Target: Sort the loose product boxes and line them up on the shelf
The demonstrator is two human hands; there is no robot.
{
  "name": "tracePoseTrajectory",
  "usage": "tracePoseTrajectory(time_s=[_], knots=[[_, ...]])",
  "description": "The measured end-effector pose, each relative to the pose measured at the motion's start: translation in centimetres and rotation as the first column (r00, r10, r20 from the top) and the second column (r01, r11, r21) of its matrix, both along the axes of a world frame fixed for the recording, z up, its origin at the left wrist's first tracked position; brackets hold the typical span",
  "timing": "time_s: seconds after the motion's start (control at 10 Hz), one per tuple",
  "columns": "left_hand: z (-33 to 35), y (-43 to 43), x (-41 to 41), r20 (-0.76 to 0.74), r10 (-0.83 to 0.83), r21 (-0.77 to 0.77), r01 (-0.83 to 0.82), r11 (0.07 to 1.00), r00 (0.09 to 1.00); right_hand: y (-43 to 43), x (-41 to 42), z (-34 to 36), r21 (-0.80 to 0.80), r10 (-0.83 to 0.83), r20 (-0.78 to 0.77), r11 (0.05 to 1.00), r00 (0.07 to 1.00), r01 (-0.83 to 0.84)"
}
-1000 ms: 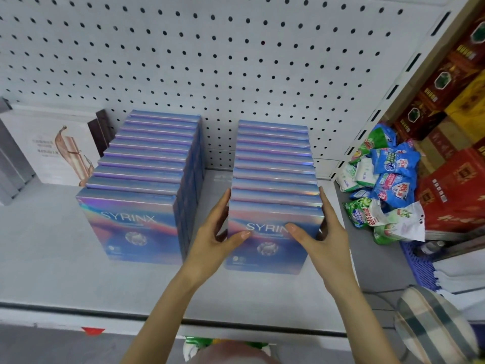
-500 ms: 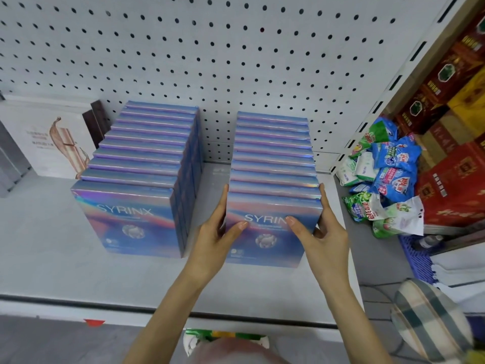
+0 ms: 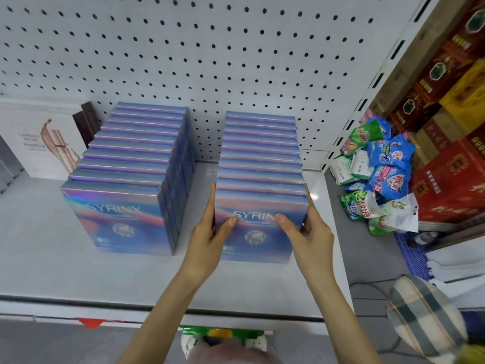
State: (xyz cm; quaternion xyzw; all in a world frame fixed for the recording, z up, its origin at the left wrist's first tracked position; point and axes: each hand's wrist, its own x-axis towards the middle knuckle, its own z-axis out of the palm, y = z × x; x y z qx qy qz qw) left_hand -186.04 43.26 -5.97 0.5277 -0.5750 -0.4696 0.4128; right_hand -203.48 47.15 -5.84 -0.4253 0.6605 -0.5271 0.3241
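A white metal shelf (image 3: 52, 258) backed by a white perforated pegboard panel (image 3: 210, 61) carries two rows of flat, iridescent blue-and-purple cardboard boxes printed SYRINX, standing upright on edge and packed face to back from near to far. The left row (image 3: 139, 153) and the right row (image 3: 261, 153) stand apart, with a strip of bare shelf between them. Both hands grasp the front box (image 3: 259, 240) of the right row, the nearest one, which stands on the shelf against the box behind it. The left hand (image 3: 207, 240) lays its fingers along the box's left edge with the thumb bent across the printed face; the right hand (image 3: 309, 232) mirrors it on the right edge, thumb on the face. To the far left stands a white carton with a pale figure printed on it (image 3: 44, 143). Right of the shelf lies a heap of green, blue and white plastic packets (image 3: 380, 179), beside stacked red and gold cartons (image 3: 451, 185) and above a blue plastic crate (image 3: 412, 248). A rounded plaid fabric object (image 3: 425, 316) sits near right.
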Motion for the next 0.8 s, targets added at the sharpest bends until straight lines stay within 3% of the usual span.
tracePoseTrajectory(time_s=[0.4,0.7,0.8], knots=[[-0.8,1.7,-2.1,-0.104,0.166,0.033,-0.164,0.986,0.981,0.1,-0.1,0.3,-0.029,0.032,0.047,0.999,0.998,-0.031],[-1.3,1.6,-1.8,0.067,0.276,-0.026,-0.275,0.961,0.959,-0.6,-1.6,0.9,0.012,0.140,0.057,0.990,0.989,-0.140],[-0.1,2.2,-1.0,0.074,0.253,0.039,-0.256,0.966,0.965,-0.3,-2.0,1.5,0.017,0.073,-0.031,0.997,0.997,-0.072]])
